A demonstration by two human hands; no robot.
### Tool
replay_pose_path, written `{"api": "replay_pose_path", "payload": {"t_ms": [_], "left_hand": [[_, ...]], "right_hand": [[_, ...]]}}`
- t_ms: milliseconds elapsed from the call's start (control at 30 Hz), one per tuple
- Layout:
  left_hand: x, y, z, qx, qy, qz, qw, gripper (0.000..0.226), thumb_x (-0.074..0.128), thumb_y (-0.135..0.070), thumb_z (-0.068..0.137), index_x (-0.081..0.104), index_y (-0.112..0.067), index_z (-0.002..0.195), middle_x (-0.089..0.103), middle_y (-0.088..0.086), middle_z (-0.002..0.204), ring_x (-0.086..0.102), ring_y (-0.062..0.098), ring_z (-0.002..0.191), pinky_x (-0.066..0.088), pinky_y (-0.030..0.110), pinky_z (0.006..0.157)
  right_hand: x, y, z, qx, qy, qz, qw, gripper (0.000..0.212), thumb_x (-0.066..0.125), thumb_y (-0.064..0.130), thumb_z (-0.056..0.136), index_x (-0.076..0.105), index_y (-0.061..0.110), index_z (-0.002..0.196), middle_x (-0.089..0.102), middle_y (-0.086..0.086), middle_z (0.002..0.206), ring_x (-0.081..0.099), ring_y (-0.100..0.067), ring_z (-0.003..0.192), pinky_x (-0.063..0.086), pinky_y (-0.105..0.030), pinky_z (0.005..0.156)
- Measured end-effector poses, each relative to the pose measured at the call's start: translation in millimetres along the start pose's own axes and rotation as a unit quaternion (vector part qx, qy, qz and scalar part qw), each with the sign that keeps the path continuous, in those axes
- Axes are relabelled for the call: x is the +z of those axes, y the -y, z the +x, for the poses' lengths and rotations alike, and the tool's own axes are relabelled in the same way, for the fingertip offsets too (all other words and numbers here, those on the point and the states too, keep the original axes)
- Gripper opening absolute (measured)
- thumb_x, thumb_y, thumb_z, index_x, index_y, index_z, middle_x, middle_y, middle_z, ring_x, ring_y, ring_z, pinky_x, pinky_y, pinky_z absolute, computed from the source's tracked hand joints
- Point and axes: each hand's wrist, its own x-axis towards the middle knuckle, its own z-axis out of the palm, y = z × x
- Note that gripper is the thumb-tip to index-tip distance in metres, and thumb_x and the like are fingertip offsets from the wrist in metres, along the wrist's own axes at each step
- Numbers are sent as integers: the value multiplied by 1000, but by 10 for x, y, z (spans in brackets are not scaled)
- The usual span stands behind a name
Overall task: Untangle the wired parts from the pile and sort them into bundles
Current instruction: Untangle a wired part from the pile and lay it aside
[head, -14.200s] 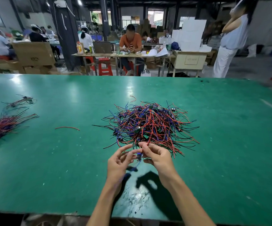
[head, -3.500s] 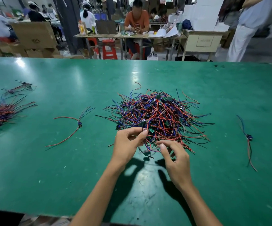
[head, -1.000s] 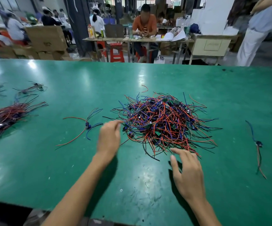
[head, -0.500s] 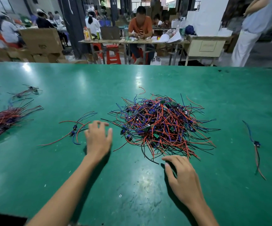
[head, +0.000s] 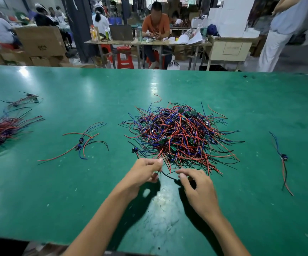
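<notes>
Now both hands work at the near edge of the pile, on the green table. The left hand has its fingers curled and pinches a few wires that come out of the pile's near side; the right hand, just right of it, pinches the end of a black wire that runs between the two hands. So the step in hand, I think, is pulling one wired part free from the pile.

Next move prob. needs a slow pull toward the person, w/ one hand keeping the other strands down, because a blue part at the pile's near-left edge seems tied to these wires.

Left of the pile lie two freed parts; far left is a bundle. Right of the pile, well apart, lies one single part.
</notes>
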Motion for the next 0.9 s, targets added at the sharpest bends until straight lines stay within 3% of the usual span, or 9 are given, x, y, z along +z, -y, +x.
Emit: {"api": "replay_pose_path", "payload": {"t_ms": [100,167,267,367,467,533,733,900], "left_hand": [[114,1,-156,34,75,-8,997,21,71,-37,91,78,-18,84,66,-2,78,51,10,59,45,17,60],[163,47,-214,54,100,18,993,17,77,-32,88,80,-16,88,72,-2,78,56,11,58,46,17,59],[192,140,-241,49,89,49,994,11,80,-27,85,80,-16,85,72,1,72,60,10,59,46,17,58],[206,204,-222,16,40,15,999,28,75,-38,86,74,-11,97,76,5,85,68,14,70,54,21,65],[218,186,-168,33,3,-66,997,37,66,-41,91,68,-16,118,76,3,110,72,18,88,57,32,84],[237,141,-147,56,-8,-104,993,42,65,-40,89,64,-19,125,75,3,115,70,16,90,56,31,86],[355,153,-116,37,-47,-181,982,27,68,-23,94,66,-11,118,77,9,105,71,14,83,58,23,75],[434,173,-156,60,-61,-232,969,44,81,-21,75,66,-12,115,75,15,99,68,20,89,52,29,84]], "right_hand": [[48,172,144,138,59,232,961,23,56,35,102,78,29,103,77,6,89,69,-13,87,54,-39,90],[20,242,237,188,100,317,924,29,59,44,96,78,25,106,78,-4,96,64,-19,82,53,-35,79],[-45,240,294,197,155,410,877,29,68,21,93,71,19,122,78,-8,105,63,-13,80,51,-28,76],[-118,197,296,197,123,481,845,33,66,5,93,68,17,124,77,-7,107,66,-7,77,55,-17,73],[-163,159,265,188,111,480,850,35,65,3,94,66,14,127,76,-13,109,65,-8,73,56,-18,70],[-172,151,229,177,110,465,860,37,65,3,93,65,12,129,74,-19,111,65,-11,72,56,-21,70],[-122,85,131,169,100,479,856,34,63,-1,94,66,11,126,77,-10,99,63,-11,63,57,-21,66],[-70,52,39,144,89,477,863,36,72,8,85,69,13,121,76,-10,93,64,-15,64,57,-24,68]]}}
